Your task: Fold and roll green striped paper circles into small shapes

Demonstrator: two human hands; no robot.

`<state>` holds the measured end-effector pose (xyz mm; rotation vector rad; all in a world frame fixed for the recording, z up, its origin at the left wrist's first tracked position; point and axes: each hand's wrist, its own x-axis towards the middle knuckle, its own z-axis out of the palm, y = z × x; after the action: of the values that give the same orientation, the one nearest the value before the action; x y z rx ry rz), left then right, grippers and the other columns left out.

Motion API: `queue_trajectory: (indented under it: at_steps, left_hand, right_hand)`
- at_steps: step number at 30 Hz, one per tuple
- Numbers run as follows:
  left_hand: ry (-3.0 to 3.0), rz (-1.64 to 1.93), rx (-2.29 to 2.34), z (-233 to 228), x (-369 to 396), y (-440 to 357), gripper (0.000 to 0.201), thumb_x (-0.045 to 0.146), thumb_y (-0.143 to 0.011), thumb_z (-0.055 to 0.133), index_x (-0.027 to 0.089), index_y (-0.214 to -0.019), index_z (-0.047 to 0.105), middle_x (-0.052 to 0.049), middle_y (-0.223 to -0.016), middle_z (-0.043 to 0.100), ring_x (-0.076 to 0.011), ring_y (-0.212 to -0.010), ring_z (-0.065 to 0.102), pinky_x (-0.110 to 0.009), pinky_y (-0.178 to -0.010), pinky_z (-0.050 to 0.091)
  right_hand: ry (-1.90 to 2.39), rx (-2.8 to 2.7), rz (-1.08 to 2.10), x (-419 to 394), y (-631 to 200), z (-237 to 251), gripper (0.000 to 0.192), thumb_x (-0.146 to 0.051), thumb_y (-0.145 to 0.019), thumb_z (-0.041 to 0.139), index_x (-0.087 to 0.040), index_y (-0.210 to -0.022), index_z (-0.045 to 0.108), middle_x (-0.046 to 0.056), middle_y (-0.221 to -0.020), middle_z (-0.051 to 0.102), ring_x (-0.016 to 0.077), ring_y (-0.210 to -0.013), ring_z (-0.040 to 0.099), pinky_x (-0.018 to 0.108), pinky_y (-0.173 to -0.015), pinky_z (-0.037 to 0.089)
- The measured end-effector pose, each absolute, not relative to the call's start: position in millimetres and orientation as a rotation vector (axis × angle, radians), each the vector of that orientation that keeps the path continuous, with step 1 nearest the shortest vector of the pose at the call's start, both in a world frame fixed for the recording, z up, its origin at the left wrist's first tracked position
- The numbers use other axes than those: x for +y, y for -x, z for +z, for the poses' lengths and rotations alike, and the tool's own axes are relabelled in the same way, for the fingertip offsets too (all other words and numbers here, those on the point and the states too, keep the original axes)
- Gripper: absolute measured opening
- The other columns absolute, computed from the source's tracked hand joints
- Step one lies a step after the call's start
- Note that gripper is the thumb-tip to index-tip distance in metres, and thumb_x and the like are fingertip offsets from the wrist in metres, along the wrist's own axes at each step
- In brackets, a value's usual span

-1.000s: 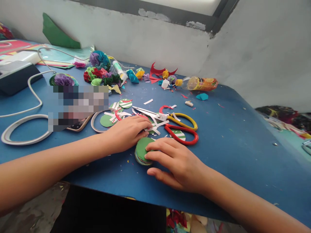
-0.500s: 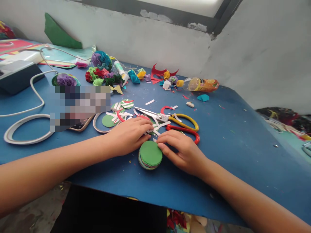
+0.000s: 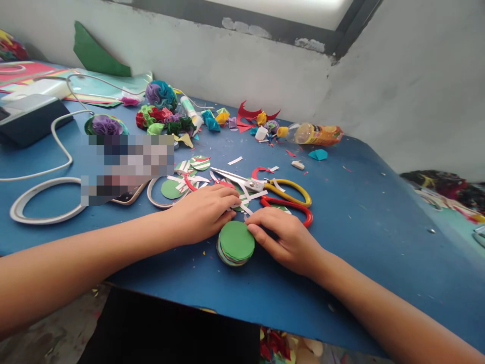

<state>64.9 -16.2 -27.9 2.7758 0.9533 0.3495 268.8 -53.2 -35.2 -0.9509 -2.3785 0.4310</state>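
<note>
Blue table [image 3: 359, 212] beneath a grey wall, littered with paper scraps. Head view: left hand [image 3: 202, 212] and right hand [image 3: 290, 237], fingers loosely curled, flank and touch a stack of paper circles [image 3: 235, 243]; scissors [image 3: 273, 194] lie just behind.

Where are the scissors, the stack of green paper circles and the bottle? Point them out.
scissors [image 3: 288, 193]: head view, on the yellow handle loop.
stack of green paper circles [image 3: 237, 241]: head view, middle of the top green circle.
bottle [image 3: 316, 134]: head view, on its orange label, lying on its side.
</note>
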Motion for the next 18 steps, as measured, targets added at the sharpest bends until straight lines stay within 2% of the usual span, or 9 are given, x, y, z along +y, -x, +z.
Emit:
queue_trajectory:
  at_steps: [18]
  left_hand:
    - [-2.814, 0.338, 0.904, -27.3, -17.9, -65.0, 0.028, 0.020, -0.090, 0.037, 0.012, -0.110, 0.055, -0.010, -0.121, 0.053, -0.0227, -0.113, 0.049, -0.038, -0.097, 0.042]
  right_hand:
    - [0.968, -2.404, 0.548, -52.0, -271.9, -35.9, 0.013, -0.022, -0.088, 0.045, -0.017, -0.090, 0.057, 0.004, -0.086, 0.063, 0.0136, -0.079, 0.057, 0.027, -0.073, 0.046]
